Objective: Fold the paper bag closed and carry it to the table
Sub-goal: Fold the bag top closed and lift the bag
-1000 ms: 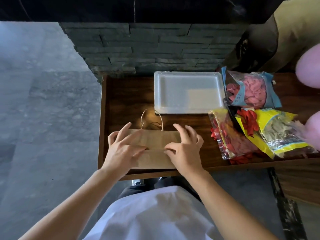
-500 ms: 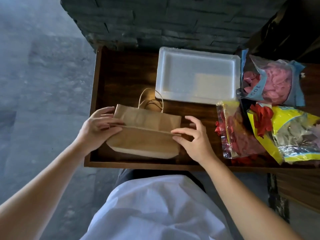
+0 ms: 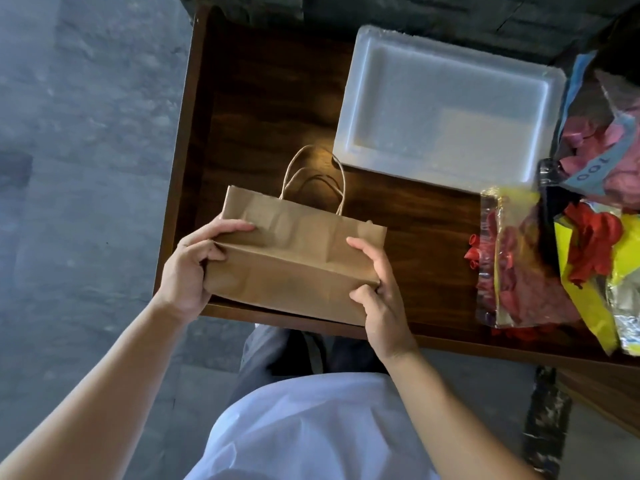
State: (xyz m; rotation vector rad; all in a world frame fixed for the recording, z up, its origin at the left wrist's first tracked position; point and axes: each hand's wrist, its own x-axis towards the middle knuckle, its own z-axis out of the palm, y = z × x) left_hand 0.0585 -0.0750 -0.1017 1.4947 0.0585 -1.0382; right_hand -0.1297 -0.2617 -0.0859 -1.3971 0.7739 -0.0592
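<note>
A brown paper bag (image 3: pixel 294 258) with twine handles (image 3: pixel 313 181) is folded flat along a crease and held over the near edge of the dark wooden table (image 3: pixel 263 109). My left hand (image 3: pixel 194 268) grips the bag's left end, thumb on top. My right hand (image 3: pixel 381 292) grips its right end, fingers wrapped round the side. The handles point away from me, over the tabletop.
A white foam tray (image 3: pixel 446 105) lies on the table behind the bag. Plastic packs of red and pink balloons (image 3: pixel 554 258) crowd the table's right side. A dark stone wall runs behind the table, and grey stone floor (image 3: pixel 79 168) lies to the left.
My hands shifted from pressing the fold on top of the bag to gripping its two ends. The bag has come toward me, to the table's near edge. The camera tilted down.
</note>
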